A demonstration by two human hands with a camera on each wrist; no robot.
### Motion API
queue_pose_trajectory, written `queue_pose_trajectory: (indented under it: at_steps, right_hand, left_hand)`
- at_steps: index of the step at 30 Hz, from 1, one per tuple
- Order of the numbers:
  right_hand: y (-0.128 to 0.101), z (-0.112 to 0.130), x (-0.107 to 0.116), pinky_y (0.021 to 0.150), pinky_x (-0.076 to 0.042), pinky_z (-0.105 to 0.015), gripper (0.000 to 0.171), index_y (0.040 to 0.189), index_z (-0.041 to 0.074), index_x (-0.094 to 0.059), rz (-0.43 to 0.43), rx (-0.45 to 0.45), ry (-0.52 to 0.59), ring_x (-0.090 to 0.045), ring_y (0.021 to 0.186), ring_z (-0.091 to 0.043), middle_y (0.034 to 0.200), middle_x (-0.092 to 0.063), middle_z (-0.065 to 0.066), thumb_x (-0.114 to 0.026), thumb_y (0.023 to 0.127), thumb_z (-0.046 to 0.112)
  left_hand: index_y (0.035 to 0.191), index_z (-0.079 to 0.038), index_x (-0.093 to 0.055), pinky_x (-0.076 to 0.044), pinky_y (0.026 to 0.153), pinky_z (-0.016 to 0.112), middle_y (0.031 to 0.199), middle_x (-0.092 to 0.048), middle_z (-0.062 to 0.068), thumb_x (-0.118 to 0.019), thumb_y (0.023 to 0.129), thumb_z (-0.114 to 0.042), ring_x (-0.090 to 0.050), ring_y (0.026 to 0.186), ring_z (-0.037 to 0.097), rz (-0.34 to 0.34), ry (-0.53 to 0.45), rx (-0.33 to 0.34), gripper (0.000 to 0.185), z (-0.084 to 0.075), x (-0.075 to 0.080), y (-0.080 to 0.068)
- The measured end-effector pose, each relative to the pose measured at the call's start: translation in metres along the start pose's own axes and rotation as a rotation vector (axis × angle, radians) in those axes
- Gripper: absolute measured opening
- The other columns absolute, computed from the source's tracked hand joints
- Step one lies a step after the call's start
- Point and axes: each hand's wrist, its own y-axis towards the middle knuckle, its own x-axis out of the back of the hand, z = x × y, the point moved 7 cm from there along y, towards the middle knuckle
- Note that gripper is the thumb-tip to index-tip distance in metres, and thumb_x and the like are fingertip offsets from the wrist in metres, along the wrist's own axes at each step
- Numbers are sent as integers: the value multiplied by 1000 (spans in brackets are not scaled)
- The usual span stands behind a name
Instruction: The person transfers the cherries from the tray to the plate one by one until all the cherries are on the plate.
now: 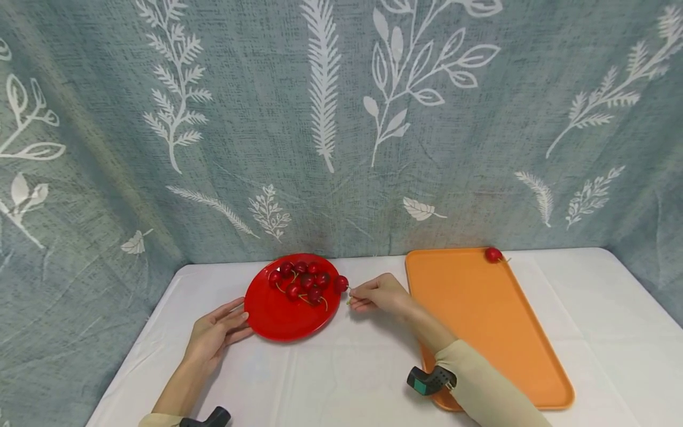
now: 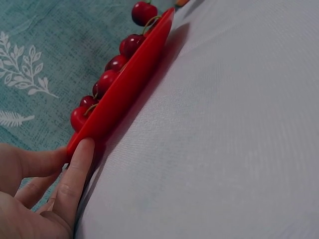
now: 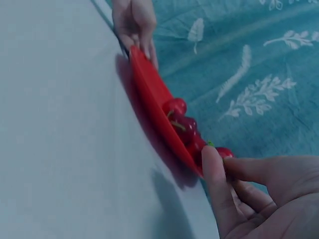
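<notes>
At the left of the table lies a round red plate [image 1: 283, 320], with several dark red cherries [image 1: 306, 280] grouped on its far half. My left hand [image 1: 210, 335] grips the plate's left rim, thumb and fingers on either side of the edge in the left wrist view. Between thumb and fingertips, my right hand [image 1: 385, 295] pinches the stem of one cherry [image 1: 341, 284]. That cherry [image 2: 144, 13] appears over the plate's far end in the left wrist view. Fingertips partly hide it in the right wrist view.
An orange tray [image 1: 475, 320] lies on the white-covered table [image 1: 603, 332], under the right forearm. A single cherry [image 1: 493, 255] sits at the tray's far right corner. Behind the table hangs a grey-green curtain [image 1: 256, 118] with white leaf prints.
</notes>
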Motion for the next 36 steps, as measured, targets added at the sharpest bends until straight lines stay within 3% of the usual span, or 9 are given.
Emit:
queue_pose_trajectory:
  at_steps: [10,18,24,29,36]
  right_hand:
    - [4,2,-22,68,-61,-29,22,101,-17,-69,15,3,11,-70,66,-12,84,-72,-19,-64,92,3]
    - [9,-1,-26,62,-60,-26,20,94,-17,-70,-32,0,11,-68,60,-11,77,-72,-17,-66,91,2]
    - [10,-2,-29,57,-59,-24,19,91,-16,-71,-45,1,3,-66,55,-9,71,-71,-15,-68,90,2]
    - [8,0,-28,55,-58,-24,19,84,-13,-72,-77,15,-67,-65,52,-8,65,-69,-11,-72,88,6]
    - [3,3,-27,55,-59,-25,20,84,-13,-72,-95,20,-74,-65,52,-10,67,-69,-14,-73,87,6]
  left_hand:
    - [149,1,-37,-58,80,29,119,-65,5,-60,97,-10,-71,86,10,-1,5,4,57,0,-1,0]
    - [148,1,-37,-58,80,29,111,-67,0,-59,98,-9,-71,86,10,-1,8,1,56,-2,0,-1]
    - [148,3,-36,-58,79,29,114,-66,3,-58,97,-7,-71,85,10,-4,-4,4,57,-1,0,-2]
    - [149,2,-36,-58,79,29,113,-66,2,-57,98,-7,-71,85,10,-7,-2,8,56,-1,0,-2]
    - [149,1,-36,-58,81,29,118,-64,5,-58,98,-9,-71,87,10,-10,13,10,56,-2,-1,-2]
